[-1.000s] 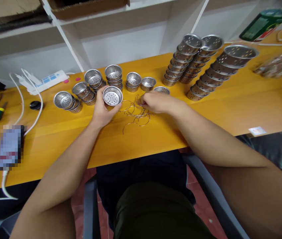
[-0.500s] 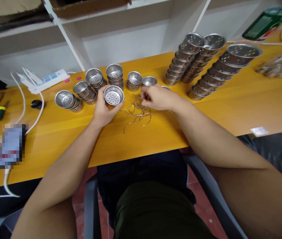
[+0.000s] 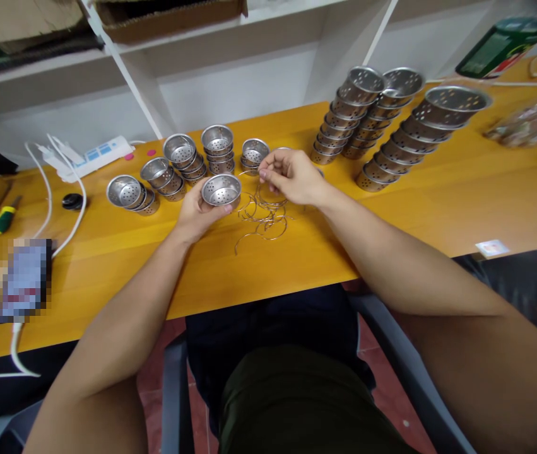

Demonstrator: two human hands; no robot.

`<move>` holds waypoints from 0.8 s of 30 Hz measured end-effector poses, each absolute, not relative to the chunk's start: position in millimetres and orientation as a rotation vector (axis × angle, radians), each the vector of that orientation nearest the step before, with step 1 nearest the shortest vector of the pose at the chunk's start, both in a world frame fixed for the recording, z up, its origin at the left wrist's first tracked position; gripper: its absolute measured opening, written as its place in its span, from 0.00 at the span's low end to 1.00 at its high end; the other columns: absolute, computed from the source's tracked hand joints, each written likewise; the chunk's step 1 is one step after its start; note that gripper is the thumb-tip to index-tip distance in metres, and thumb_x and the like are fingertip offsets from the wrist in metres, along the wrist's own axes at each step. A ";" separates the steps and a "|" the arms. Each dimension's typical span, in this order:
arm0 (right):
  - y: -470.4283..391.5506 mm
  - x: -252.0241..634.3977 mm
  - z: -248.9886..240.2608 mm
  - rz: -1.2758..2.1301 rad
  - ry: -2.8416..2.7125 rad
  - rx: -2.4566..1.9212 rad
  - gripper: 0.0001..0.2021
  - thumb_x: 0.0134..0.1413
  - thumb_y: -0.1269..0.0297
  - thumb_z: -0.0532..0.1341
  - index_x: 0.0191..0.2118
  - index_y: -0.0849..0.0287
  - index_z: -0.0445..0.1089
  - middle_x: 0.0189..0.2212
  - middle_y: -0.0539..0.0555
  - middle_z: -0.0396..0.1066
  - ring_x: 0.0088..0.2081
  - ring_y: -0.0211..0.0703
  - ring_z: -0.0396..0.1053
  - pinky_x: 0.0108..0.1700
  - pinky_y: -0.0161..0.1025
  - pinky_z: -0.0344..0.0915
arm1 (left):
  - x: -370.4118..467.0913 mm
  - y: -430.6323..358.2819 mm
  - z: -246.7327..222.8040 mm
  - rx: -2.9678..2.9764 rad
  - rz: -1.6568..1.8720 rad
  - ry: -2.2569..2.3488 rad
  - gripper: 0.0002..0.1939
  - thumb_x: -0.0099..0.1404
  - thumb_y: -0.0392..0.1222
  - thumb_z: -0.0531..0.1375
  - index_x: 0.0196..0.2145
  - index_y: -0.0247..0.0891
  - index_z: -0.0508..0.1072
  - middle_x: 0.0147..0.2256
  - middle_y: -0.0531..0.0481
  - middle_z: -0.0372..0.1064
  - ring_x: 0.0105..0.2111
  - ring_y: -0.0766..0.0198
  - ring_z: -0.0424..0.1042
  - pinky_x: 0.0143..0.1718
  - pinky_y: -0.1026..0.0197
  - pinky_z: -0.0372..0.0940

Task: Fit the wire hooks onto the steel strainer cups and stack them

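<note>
Cup point(image 3: 221, 191) sits clamped in the left hand point(image 3: 195, 213); just right, the right hand point(image 3: 297, 178) pinches a wire point(image 3: 248, 171), fingers together, near loose wires point(image 3: 275, 238).

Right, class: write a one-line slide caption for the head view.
Left hand holds a perforated metal cup; right hand pinches a thin wire.

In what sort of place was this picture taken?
It looks like a small workshop or assembly bench, though I cannot be certain: perforated metal cups stand in stacks on the wood-toned table, thin curved wires lie in a loose pile, and a screwdriver lies at the left.
</note>
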State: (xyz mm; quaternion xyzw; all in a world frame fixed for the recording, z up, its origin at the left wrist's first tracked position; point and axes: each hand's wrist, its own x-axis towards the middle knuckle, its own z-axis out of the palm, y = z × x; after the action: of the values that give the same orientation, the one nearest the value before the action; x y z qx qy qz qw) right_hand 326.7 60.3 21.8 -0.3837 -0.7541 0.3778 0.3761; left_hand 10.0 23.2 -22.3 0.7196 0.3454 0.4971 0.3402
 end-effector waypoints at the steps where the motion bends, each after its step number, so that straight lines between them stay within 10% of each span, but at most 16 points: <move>1: 60.6 324.8 20.4 0.976 -1.909 -0.978 0.29 0.76 0.25 0.71 0.52 0.47 0.71 0.43 0.59 0.80 0.39 0.54 0.76 0.45 0.58 0.84 | 11.0 21.0 -20.1 1.871 1.267 0.887 0.54 0.59 0.85 0.86 0.66 0.45 0.82 0.64 0.35 0.90 0.61 0.38 0.94 0.65 0.37 0.91; 11: 62.3 329.1 19.4 1.035 -1.976 -0.942 0.16 0.69 0.49 0.77 0.46 0.51 0.75 0.39 0.54 0.81 0.36 0.49 0.76 0.45 0.52 0.82 | 20.8 10.4 -12.7 1.829 1.211 0.880 0.55 0.55 0.84 0.88 0.64 0.41 0.85 0.58 0.35 0.91 0.60 0.37 0.94 0.64 0.35 0.92; 24: 47.9 321.7 27.5 0.848 -2.104 -0.934 0.14 0.74 0.47 0.72 0.43 0.50 0.77 0.38 0.57 0.79 0.40 0.55 0.74 0.49 0.56 0.77 | 21.5 8.2 -18.8 1.984 1.177 0.812 0.53 0.67 0.76 0.86 0.75 0.45 0.76 0.73 0.32 0.83 0.72 0.39 0.88 0.75 0.37 0.85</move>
State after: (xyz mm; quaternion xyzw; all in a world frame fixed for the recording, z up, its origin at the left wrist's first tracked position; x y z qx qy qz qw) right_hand 321.7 47.9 27.5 -0.3584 -0.8074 0.3255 0.3371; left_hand 21.5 8.2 -18.8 0.7626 0.3123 0.4523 0.3411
